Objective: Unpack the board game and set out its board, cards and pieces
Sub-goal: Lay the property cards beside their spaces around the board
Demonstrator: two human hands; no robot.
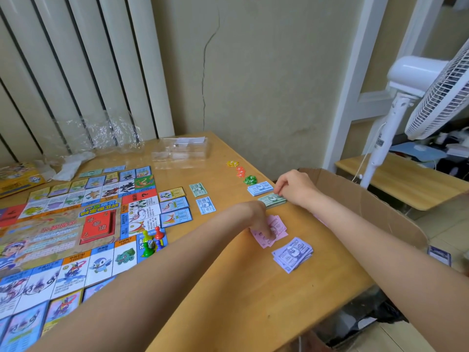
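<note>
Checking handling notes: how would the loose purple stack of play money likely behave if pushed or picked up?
The purple stack is already fanned and skewed, so a push would probably spread it further. The notes look thin, likely light and floppy. On the smooth wooden table they may slide easily.

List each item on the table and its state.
Game board: unfolded flat.
Pink notes: loose pile, left hand gripping.
Green notes: stacked, right hand on them.
Purple notes: fanned pile.
Blue notes: stacked.
Clear box: open, empty.
</note>
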